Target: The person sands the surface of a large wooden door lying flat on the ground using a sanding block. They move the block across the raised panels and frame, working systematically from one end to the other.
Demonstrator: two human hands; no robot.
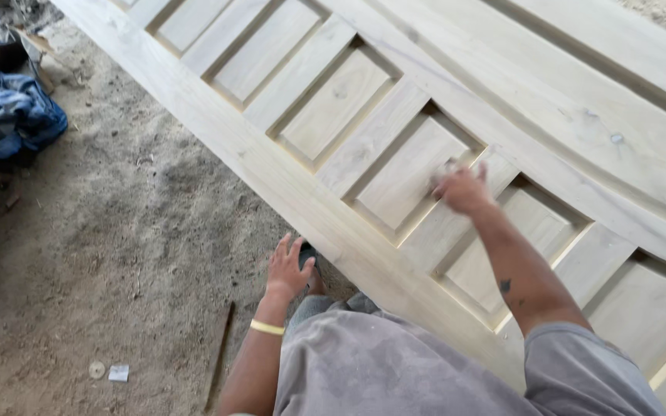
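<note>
Our right hand is blurred, pressed down on the raised frame between two recessed panels of the wooden door. Something small and pale seems to sit under its fingers, but we cannot tell what it is, nor whether the hand is clenched on it. Our left hand hangs below and to the left of the right one, fingers spread and holding nothing, close beside the door's near edge, with a yellow band on the wrist.

The door stretches away from both hands. We judge it heavy, stiff and bare-surfaced, so dry and unlikely to slip. It looks best gripped along the thick outer rail near our left hand rather than by the thinner inset panels.

Left of the left hand lies a sandy floor, and far beyond it a crumpled blue cloth.
</note>
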